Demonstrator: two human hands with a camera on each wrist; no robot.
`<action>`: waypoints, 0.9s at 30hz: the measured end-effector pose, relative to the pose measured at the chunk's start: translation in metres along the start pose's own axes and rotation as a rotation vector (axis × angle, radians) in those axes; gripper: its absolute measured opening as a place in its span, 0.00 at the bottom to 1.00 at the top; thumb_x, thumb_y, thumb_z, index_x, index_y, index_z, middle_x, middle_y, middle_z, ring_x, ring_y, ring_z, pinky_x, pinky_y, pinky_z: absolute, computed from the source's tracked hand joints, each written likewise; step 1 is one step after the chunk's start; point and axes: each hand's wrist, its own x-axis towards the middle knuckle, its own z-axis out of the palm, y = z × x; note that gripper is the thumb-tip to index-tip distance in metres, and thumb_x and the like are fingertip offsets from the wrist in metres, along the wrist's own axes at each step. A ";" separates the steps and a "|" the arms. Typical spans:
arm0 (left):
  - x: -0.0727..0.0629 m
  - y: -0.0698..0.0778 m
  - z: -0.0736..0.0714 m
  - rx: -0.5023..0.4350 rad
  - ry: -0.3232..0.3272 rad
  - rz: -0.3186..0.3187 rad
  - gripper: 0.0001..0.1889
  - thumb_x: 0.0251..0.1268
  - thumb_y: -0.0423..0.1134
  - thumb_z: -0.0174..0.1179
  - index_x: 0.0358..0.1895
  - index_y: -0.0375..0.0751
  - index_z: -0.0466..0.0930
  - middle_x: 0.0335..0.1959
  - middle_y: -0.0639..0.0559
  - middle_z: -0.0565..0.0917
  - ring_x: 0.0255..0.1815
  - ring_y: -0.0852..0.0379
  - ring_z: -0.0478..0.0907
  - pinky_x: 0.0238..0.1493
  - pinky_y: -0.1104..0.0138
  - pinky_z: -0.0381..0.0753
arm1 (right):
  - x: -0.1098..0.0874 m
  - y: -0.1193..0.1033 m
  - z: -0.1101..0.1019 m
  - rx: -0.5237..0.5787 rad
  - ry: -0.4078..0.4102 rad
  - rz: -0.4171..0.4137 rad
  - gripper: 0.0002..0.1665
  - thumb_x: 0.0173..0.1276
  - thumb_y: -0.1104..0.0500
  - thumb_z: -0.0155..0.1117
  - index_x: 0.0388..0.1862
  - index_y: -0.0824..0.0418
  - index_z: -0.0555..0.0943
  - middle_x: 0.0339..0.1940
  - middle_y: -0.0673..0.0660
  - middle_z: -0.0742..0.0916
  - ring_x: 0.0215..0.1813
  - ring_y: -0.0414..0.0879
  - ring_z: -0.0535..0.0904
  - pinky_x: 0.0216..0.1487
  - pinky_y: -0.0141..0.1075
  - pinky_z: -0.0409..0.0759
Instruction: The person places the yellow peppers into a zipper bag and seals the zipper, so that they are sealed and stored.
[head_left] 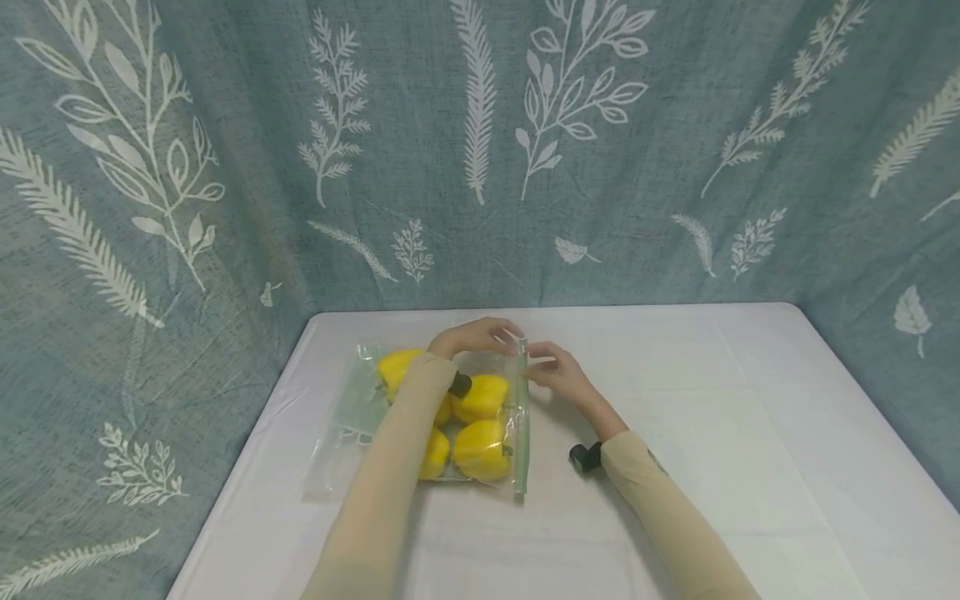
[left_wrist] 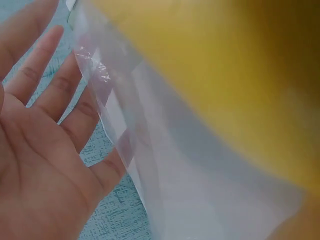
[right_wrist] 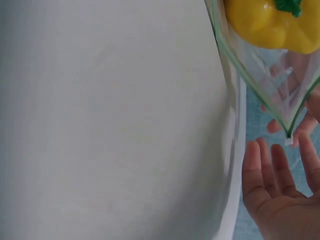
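A clear zip bag (head_left: 522, 450) with a green-edged mouth lies on its side, with several yellow bell peppers (head_left: 482, 450) inside. At the far end of the mouth is a small pale slider (right_wrist: 289, 141). My left hand (head_left: 480, 335) reaches over the bag to that far corner. Its fingers (left_wrist: 62, 90) are spread and lightly bent along the clear plastic. My right hand (head_left: 558, 375) is just right of the mouth, fingertips close to the slider. In the right wrist view its fingers (right_wrist: 254, 170) are extended, palm up, below the bag's corner.
The white-covered table (head_left: 712, 433) extends to the right of the bag. A blue-grey leaf-patterned curtain (head_left: 450, 242) hangs behind and at both sides. The table's far edge (head_left: 637, 307) runs just beyond the hands. Black wrist cameras (head_left: 585, 457) sit at the cuffs.
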 end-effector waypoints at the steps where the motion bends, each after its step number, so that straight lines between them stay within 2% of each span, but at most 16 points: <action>1: 0.000 -0.001 0.000 -0.003 0.000 0.005 0.23 0.64 0.41 0.58 0.62 0.41 0.69 0.61 0.44 0.73 0.62 0.47 0.69 0.62 0.54 0.67 | 0.001 -0.001 0.000 0.009 -0.005 -0.004 0.28 0.62 0.59 0.64 0.61 0.64 0.69 0.61 0.65 0.74 0.58 0.62 0.74 0.50 0.46 0.78; 7: 0.002 0.000 -0.002 -0.008 0.011 0.038 0.23 0.62 0.36 0.59 0.61 0.39 0.70 0.60 0.44 0.74 0.60 0.47 0.70 0.61 0.57 0.70 | 0.006 -0.002 0.000 0.030 -0.003 -0.028 0.28 0.62 0.62 0.63 0.60 0.67 0.69 0.60 0.68 0.74 0.57 0.65 0.74 0.48 0.48 0.79; 12: 0.003 0.000 -0.002 -0.045 0.034 0.064 0.19 0.61 0.33 0.59 0.57 0.37 0.73 0.55 0.44 0.77 0.57 0.48 0.72 0.58 0.59 0.72 | 0.012 -0.002 0.002 -0.002 0.023 -0.036 0.24 0.62 0.61 0.63 0.57 0.66 0.72 0.56 0.65 0.77 0.54 0.61 0.77 0.45 0.43 0.81; 19: 0.003 0.001 0.000 -0.064 0.050 0.172 0.16 0.60 0.29 0.59 0.52 0.30 0.75 0.50 0.38 0.79 0.54 0.46 0.74 0.54 0.63 0.74 | 0.016 -0.002 0.007 -0.014 0.083 -0.046 0.21 0.64 0.60 0.61 0.55 0.64 0.74 0.54 0.63 0.79 0.51 0.58 0.79 0.44 0.41 0.81; 27: 0.000 0.004 0.002 -0.024 0.087 0.146 0.15 0.59 0.29 0.60 0.50 0.30 0.77 0.49 0.39 0.80 0.51 0.47 0.75 0.50 0.64 0.76 | 0.019 -0.003 0.012 0.020 0.123 -0.032 0.21 0.65 0.58 0.61 0.55 0.66 0.74 0.54 0.67 0.79 0.52 0.61 0.78 0.48 0.44 0.80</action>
